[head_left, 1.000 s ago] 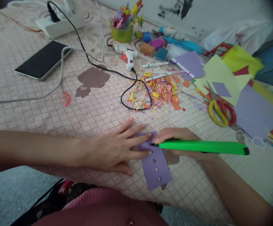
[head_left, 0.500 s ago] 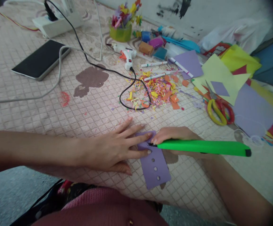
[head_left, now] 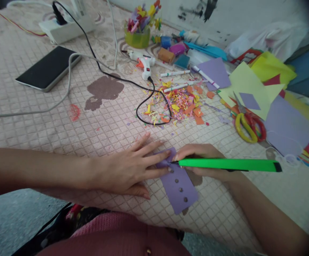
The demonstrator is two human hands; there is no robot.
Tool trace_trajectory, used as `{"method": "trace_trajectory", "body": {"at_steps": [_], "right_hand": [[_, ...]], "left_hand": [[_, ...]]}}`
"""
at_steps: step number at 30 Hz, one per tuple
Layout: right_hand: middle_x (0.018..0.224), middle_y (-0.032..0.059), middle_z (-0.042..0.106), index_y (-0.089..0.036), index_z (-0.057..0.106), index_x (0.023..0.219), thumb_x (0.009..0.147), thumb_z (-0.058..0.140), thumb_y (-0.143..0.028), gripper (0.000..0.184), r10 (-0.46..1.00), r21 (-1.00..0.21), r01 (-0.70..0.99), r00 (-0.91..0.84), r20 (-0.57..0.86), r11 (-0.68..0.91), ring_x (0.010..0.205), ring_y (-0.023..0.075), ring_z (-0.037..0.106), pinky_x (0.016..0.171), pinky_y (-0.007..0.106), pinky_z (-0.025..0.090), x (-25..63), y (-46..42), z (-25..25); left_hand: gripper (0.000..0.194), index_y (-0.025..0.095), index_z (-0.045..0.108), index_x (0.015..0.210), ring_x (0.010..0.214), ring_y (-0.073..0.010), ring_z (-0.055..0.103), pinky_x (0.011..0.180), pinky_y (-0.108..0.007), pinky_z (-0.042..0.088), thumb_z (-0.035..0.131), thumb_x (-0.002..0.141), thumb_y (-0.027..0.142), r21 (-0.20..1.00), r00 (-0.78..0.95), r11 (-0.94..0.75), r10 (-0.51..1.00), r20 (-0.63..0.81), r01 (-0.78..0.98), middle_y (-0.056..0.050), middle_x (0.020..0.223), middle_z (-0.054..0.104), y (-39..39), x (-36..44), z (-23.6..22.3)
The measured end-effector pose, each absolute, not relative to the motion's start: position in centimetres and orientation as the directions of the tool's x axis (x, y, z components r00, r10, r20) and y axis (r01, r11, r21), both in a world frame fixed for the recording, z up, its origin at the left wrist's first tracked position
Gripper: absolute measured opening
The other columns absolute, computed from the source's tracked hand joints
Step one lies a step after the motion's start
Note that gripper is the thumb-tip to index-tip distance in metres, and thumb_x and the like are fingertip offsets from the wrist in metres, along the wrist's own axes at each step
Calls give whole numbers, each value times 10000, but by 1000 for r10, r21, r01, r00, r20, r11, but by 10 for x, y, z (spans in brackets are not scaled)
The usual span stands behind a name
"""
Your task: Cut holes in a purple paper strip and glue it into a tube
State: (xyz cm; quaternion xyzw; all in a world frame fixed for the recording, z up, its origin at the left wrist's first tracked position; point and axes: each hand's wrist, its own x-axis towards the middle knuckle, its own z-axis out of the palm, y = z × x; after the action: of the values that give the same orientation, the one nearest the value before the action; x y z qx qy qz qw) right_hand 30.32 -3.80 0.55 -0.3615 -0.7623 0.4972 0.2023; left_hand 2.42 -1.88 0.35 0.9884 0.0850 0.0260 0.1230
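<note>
A purple paper strip (head_left: 179, 190) with a row of small dark holes lies on the quilted pink cloth (head_left: 103, 124) in front of me. My left hand (head_left: 129, 167) lies flat, fingers stretched out, pressing the strip's upper end. My right hand (head_left: 204, 160) grips a long bright green tool (head_left: 229, 164) lying nearly level. Its dark tip touches the strip just right of my left fingertips.
Coloured paper scraps (head_left: 179, 103) lie beyond the hands, with a glue gun (head_left: 145, 65), its black cord, markers, and a cup of paper flowers (head_left: 138, 33). Scissors (head_left: 246, 124) and paper sheets (head_left: 252, 89) lie right. A dark tablet (head_left: 49, 67) and power strip (head_left: 66, 28) sit left.
The strip's lower end has swung a little to the right and its top edge has crumpled slightly under the tool tip. Both hands stay in about the same place.
</note>
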Motion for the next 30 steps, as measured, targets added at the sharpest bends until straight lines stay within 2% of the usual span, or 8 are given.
{"method": "trace_trajectory", "body": {"at_steps": [3, 10, 16, 24, 30], "right_hand": [[960, 43, 699, -211, 672, 1051, 878, 624, -295, 198, 766, -900, 360, -641, -46, 247, 875, 174, 649, 734, 260, 492, 303, -40, 5], [982, 61, 698, -205, 662, 1069, 890, 604, -359, 243, 748, -906, 316, -664, 0, 280, 894, 187, 647, 745, 284, 493, 305, -42, 2], [997, 65, 700, -208, 664, 1073, 892, 600, -407, 277, 744, -913, 300, -668, 5, 275, 927, 196, 649, 773, 294, 493, 306, -41, 1], [1009, 61, 700, -212, 663, 1082, 888, 618, -327, 230, 747, -905, 313, -665, 8, 288, 929, 193, 652, 779, 290, 501, 308, -41, -2], [1029, 65, 701, -214, 661, 1096, 888, 620, -316, 235, 747, -918, 291, -664, 11, 272, 957, 197, 648, 807, 299, 504, 307, -42, -2]], "left_hand": [[669, 240, 420, 1424, 1424, -401, 218, 1136, -649, 116, 559, 863, 577, 232, 983, -958, 182, 37, 169, -127, 1530, 326, -19, 24, 4], [695, 257, 456, 1402, 1412, -403, 250, 1138, -656, 135, 645, 808, 564, 242, 975, -954, 205, 85, 180, -102, 1519, 355, -20, 24, 4], [678, 260, 442, 1412, 1418, -398, 239, 1143, -645, 133, 611, 833, 568, 239, 976, -953, 206, 67, 184, -99, 1536, 323, -20, 23, 4], [672, 268, 418, 1428, 1417, -403, 239, 1137, -649, 107, 581, 852, 574, 250, 981, -952, 192, 40, 176, -123, 1522, 340, -19, 24, 5], [625, 248, 429, 1419, 1445, -391, 168, 1136, -638, 128, 560, 879, 535, 288, 986, -946, 164, 24, 151, -140, 1574, 212, -17, 24, 4]]}}
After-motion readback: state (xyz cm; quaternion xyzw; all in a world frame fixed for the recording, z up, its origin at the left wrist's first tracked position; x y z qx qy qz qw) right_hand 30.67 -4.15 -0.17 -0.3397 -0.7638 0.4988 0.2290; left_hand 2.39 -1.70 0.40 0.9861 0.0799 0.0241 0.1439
